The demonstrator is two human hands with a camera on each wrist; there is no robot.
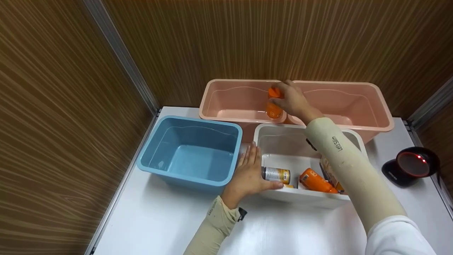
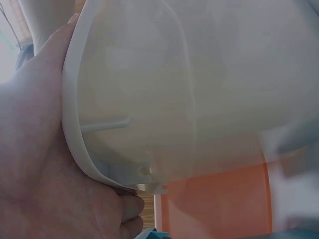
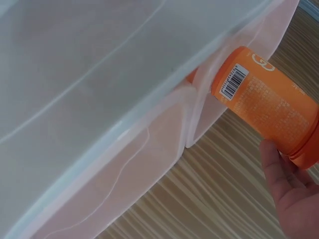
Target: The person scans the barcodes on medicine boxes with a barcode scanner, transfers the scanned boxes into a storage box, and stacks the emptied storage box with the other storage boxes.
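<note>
At the upper centre of the head view: one orange bottle (image 1: 275,106), roughly upright, held by your right hand (image 1: 293,101) with thumb and fingers closed about its upper end. It stands at the right end of the upper-left pink bin (image 1: 244,95); whether its base touches the bin, you cannot tell from here. In the right wrist view, the same bottle shows you a barcode near its base.

At the centre of the frame: your left hand (image 1: 247,177), fingers straight along the left outer side of the white bin (image 1: 318,200), thumb spread out over its near rim. The left wrist view shows your palm against that rim at the corner.

Inside the white bin, lower centre to right: one silver-and-yellow can (image 1: 277,174), on its side; one second orange bottle (image 1: 315,180), lying aslant; one pack (image 1: 327,168), partly hidden from you by your beige right sleeve (image 1: 348,173); one yellow item, mostly hidden behind the near rim beside your thumb.

Upper right: one further pink bin (image 1: 339,95), beside the first. Left of centre: one blue bin (image 1: 198,163). Far right: one black device (image 1: 412,164) with red lights. Beneath all: a white table (image 1: 283,230). Behind: a wood-grain panel (image 1: 226,39).
</note>
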